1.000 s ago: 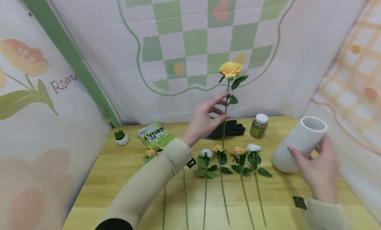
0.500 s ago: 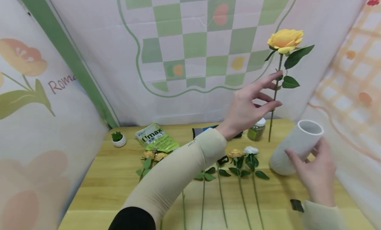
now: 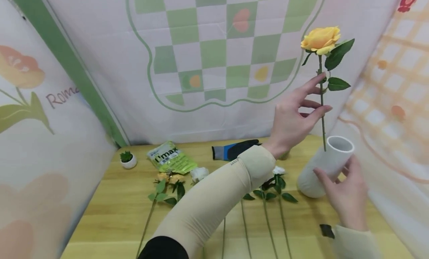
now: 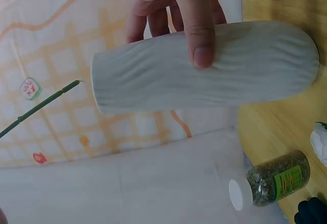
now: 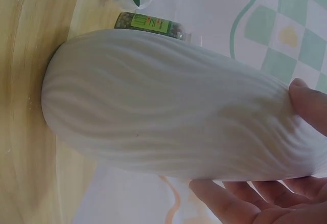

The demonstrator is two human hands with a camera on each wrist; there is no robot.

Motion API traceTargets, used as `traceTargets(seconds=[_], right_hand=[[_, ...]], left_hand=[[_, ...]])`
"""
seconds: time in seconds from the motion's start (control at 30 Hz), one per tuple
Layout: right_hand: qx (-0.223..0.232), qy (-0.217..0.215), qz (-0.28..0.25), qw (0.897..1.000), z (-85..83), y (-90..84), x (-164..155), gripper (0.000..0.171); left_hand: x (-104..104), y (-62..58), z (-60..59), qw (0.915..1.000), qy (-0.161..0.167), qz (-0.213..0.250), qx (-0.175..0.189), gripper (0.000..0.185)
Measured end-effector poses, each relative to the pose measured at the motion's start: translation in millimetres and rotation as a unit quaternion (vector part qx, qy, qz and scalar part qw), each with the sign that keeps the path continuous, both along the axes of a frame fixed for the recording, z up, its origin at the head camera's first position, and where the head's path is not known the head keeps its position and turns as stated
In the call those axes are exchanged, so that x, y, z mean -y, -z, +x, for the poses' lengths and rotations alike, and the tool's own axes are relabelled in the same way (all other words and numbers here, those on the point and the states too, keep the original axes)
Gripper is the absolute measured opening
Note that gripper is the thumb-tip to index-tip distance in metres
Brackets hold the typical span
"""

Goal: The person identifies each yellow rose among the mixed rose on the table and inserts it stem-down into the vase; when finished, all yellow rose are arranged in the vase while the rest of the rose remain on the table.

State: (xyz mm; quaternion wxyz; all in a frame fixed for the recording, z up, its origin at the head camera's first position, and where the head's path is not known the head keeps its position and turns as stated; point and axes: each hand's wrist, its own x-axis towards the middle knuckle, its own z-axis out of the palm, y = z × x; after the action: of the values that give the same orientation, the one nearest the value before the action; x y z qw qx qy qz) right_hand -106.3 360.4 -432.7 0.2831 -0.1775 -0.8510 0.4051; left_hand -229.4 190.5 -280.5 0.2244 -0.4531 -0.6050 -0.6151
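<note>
I see a wooden worktop | green pouch lying near its back edge | small potted succulent left of the pouch | dark glove with blue cuff at the back | loose flower stems lying flat | white-capped jar of green bits | checkered backdrop behind.

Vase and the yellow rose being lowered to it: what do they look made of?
White vase: seemingly matte ceramic or plaster; opaque, unglazed-looking, wavy ribbing moulded into its wall, no shine. Yellow rose: probably artificial, fabric-like petals on a thin, very straight, uniformly green stem, likely plastic; real cannot be ruled out.
</note>
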Motion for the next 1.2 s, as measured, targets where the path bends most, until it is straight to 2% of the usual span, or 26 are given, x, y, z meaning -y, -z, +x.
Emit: traceTargets(seconds=[0.13, 0.37, 0.5, 0.6, 0.9, 1.2], right_hand=[[-0.002, -0.010, 0.005, 1.000, -2.4, 1.1, 1.1, 0.093], [-0.009, -0.016, 0.004, 1.000, -9.1, 5.3, 5.0, 0.093], [-0.011, -0.012, 0.005, 1.000, -9.2, 5.6, 6.0, 0.093], [-0.017, -0.011, 0.008, 1.000, -9.3, 6.1, 6.6, 0.093], [-0.027, -0.009, 0.009, 1.000, -12.6, 6.5, 7.9, 0.092], [-0.028, -0.007, 0.008, 1.000, -12.8, 6.2, 9.5, 0.093]], left_hand=[[-8.0, 0.5, 0.8, 0.9991, -0.027, -0.031, -0.006, 0.069], [-17.0, -0.4, -7.5, 0.9985, -0.042, -0.006, -0.034, 0.068], [-20.1, -0.3, -11.3, 0.9971, -0.060, -0.028, -0.036, 0.067], [-22.0, 4.5, -14.9, 0.9957, -0.068, -0.049, -0.039, 0.067], [-25.9, 25.5, -26.6, 0.9935, -0.052, -0.092, -0.044, 0.068], [-27.1, 38.4, -26.0, 0.9902, -0.032, -0.132, -0.030, 0.070]])
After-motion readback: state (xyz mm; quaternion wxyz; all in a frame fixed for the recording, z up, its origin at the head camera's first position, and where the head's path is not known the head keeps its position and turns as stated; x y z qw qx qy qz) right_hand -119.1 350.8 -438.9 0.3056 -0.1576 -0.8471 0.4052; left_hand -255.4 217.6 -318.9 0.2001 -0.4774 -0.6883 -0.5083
